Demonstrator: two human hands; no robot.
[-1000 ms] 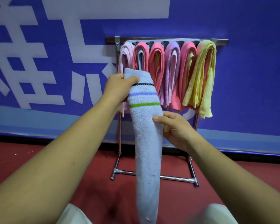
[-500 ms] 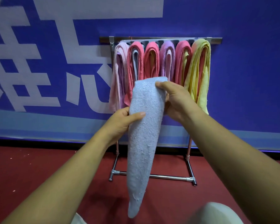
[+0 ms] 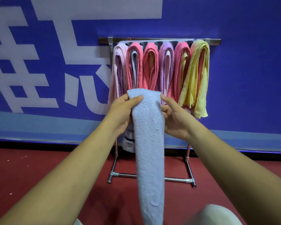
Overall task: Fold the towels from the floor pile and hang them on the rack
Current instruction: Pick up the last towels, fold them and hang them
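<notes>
A long light blue towel [image 3: 148,143] hangs folded into a narrow strip in front of me. My left hand [image 3: 122,111] grips its top left edge with the thumb across the cloth. My right hand [image 3: 173,117] pinches the top right edge. Both hands hold the strip's upper end just below the hanging towels. Behind stands the metal rack [image 3: 161,41], with several folded towels draped over its bars: pale pink [image 3: 118,69], coral pink [image 3: 150,65], purple [image 3: 166,65] and yellow [image 3: 196,75]. The floor pile is out of view.
A blue wall [image 3: 250,78] with large white characters stands right behind the rack. The rack's chrome base [image 3: 125,175] rests on red floor [image 3: 31,168]. My knee in pale cloth [image 3: 217,215] shows at the bottom right.
The striped end of the towel has gone out of sight. My left hand moved from mid-strip up to the top left edge; both hands now hold the top, level with each other.
</notes>
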